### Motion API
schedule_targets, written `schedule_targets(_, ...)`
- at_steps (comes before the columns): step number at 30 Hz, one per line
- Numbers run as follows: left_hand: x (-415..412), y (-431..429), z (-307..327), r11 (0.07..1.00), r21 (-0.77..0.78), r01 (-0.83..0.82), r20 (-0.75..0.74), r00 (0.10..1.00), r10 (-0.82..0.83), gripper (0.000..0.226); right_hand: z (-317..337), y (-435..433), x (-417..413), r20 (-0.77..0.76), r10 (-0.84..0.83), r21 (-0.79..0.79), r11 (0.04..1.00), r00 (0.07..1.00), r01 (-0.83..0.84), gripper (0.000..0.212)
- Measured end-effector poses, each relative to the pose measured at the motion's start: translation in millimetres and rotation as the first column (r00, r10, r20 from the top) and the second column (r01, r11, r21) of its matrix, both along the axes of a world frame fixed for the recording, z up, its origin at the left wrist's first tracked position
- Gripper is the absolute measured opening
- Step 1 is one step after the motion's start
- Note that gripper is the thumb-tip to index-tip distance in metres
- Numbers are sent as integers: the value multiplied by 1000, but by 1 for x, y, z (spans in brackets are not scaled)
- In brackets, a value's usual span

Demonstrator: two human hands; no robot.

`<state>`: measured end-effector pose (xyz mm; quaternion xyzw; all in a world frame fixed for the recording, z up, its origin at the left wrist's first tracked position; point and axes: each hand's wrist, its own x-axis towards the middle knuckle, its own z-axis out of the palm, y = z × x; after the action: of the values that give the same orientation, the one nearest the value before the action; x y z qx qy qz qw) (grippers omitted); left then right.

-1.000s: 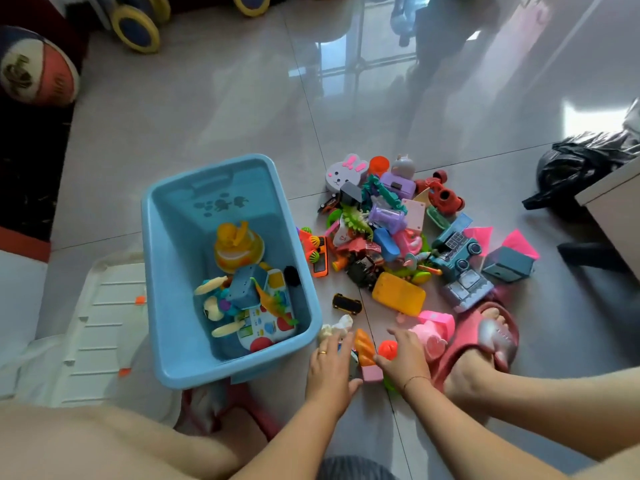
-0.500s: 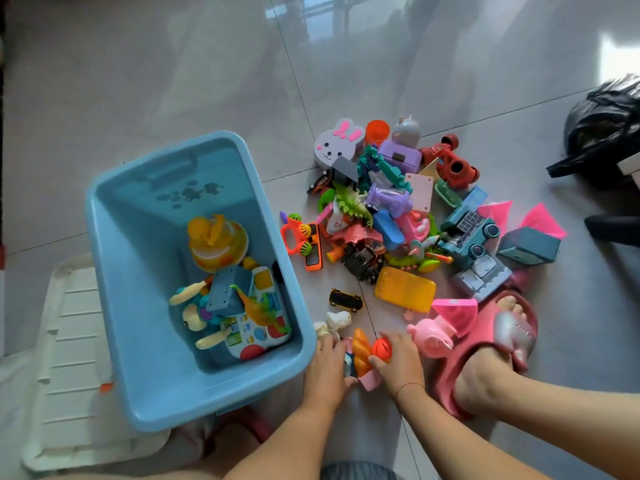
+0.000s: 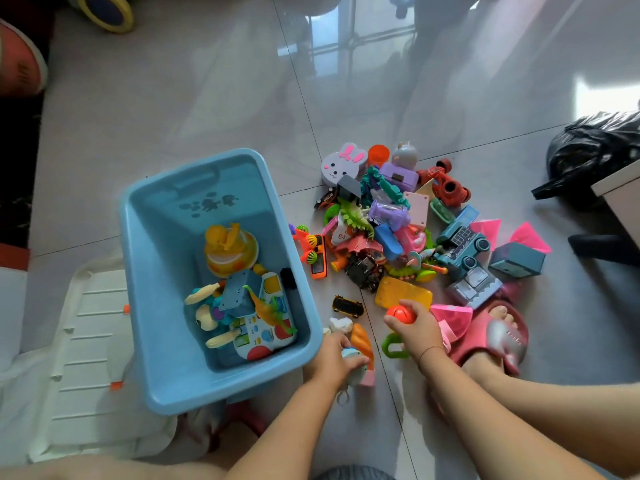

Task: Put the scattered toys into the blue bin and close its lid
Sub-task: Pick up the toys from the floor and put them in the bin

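The blue bin (image 3: 162, 258) stands open on the floor with several toys inside, among them a yellow stacking toy (image 3: 230, 249). Its white lid (image 3: 83, 344) lies flat to its left. A heap of scattered toys (image 3: 388, 230) spreads to the right of the bin. My left hand (image 3: 329, 358) is closed around a small light-blue toy (image 3: 351, 353) by the bin's near right corner, beside an orange bread-shaped toy (image 3: 362, 341). My right hand (image 3: 415, 327) holds a small orange-red ball (image 3: 400, 314) just above the floor, over a green ring (image 3: 393, 346).
A foot in a pink slipper (image 3: 498, 337) rests right of my right hand. A black bag (image 3: 588, 150) and a white furniture corner (image 3: 620, 188) sit at the far right. A small black and yellow car (image 3: 347, 305) lies between bin and heap. A ball (image 3: 20, 60) is at the top left.
My right hand has lifted the orange-red ball off the floor and moved it right. My left hand has closed on the light-blue toy. The view has tilted back up.
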<state>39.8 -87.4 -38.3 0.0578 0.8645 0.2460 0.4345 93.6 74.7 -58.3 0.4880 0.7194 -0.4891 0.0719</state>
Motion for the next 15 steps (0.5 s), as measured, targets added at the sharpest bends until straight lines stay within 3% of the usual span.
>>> schedule_targets(4, -6, 12, 34, 954, 245, -171, 124, 982, 144, 23, 42, 21, -21, -200, -153, -24, 988, 968, 151, 44)
schedule_targets(9, 0, 14, 80, 902, 374, -214, 235, 963, 131, 27, 98, 26, -41, -389, -210, -44, 977, 897, 210, 45)
schedule_targets(12, -12, 5, 109, 784, 512, -351, 284, 931, 231, 24, 127, 17, -52, -477, -247, -98, 969, 844, 229, 42)
schedule_targets(15, -41, -21, 127, 678, 554, -483, 177, 864, 471, 27, 148, -4, -65, -545, -286, -181, 958, 788, 223, 38)
